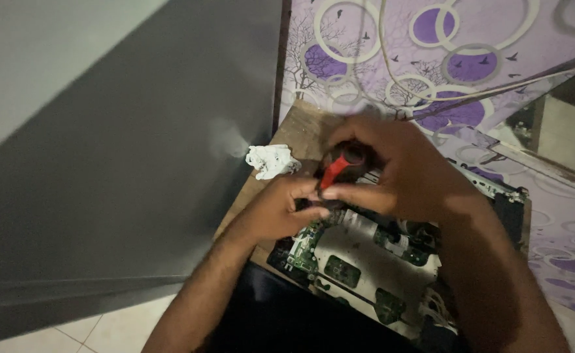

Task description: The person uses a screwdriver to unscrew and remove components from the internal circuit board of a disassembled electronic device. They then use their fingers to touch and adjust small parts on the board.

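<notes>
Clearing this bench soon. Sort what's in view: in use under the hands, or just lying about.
In use: red-and-black screwdriver, gripped by right hand and left hand; opened device with green circuit board.

Lying about: crumpled white tissue; pale cables on purple patterned cloth.

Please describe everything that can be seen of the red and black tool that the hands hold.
The red and black tool looks like a screwdriver: only part of a handle shows, red with black grip parts, seemingly plastic or rubber. It stands tilted, upper end towards the right. The right hand wraps over its top, and the left hand touches its lower part with the fingertips. Its shaft and tip are hidden behind the fingers. It is above the green circuit board of an opened device.
</notes>
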